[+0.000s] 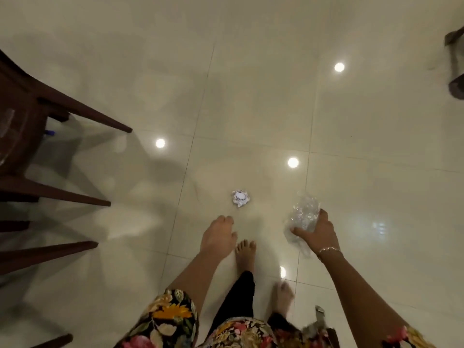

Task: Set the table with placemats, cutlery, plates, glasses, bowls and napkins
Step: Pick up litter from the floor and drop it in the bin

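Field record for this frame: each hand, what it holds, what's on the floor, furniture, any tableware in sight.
left hand: left hand holds nothing, fingers relaxed, low over the floor
right hand: right hand grips crumpled clear plastic
on floor: crumpled paper on the tiled floor, just ahead of the left hand, apart from it
furniture: dark wooden chair legs at the left edge
feet: bare foot between the arms
tableware: none in view

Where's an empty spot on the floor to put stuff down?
The wide bare floor beyond the crumpled paper, between the chair legs and the dark object far right. It is crowded near the feet, left hand and right hand gripping clear plastic.
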The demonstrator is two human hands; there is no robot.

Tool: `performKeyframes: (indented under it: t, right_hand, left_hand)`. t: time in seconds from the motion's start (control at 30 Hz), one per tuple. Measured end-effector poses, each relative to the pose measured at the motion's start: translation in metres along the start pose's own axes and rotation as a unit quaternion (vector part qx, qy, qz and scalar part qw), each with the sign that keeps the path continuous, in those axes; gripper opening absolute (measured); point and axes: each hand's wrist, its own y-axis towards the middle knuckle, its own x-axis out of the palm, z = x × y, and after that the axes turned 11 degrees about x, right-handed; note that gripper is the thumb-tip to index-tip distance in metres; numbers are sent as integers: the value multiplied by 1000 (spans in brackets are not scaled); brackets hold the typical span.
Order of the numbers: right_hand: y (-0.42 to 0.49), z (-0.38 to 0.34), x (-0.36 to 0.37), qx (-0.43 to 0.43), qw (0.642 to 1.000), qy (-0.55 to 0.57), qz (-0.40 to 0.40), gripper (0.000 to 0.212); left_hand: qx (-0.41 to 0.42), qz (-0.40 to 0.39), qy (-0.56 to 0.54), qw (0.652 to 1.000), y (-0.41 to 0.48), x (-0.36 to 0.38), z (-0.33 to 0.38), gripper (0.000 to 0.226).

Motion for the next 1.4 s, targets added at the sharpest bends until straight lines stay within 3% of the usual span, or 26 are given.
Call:
performKeyframes:
  t: [0.23, 0.5, 0.6, 0.77, 0.9, 1.13, 1.4]
  right_hand:
    - [116, -51, 51, -81, 991, -111, -3, 91]
    - [275, -54, 131, -137, 975, -175, -7, 91]
    - [313, -57, 147, -156, 970, -188, -5, 91]
    - [341, -61, 149, -172, 964, -203, 4, 95]
    - [300, -67, 132, -165, 966, -199, -4, 97]
    - [143, -101, 65, -174, 959, -223, -10, 96]
    - [-54, -138, -20, -230, 945, -233, 10, 94]
  left_hand:
    - [4, -30, 50, 998, 127, 47, -48, 40]
    - [62, -53, 164, 983, 277, 158, -108, 67]
    - [44, -49, 179, 982, 312, 185, -127, 73]
    - [-4, -51, 111, 993, 330, 201, -137, 59]
    - [-45, -7, -3, 999, 292, 160, -120, 54]
    - [-97, 57, -114, 987, 168, 37, -81, 55]
    - [-57, 142, -174, 973, -8, -90, -5, 54]
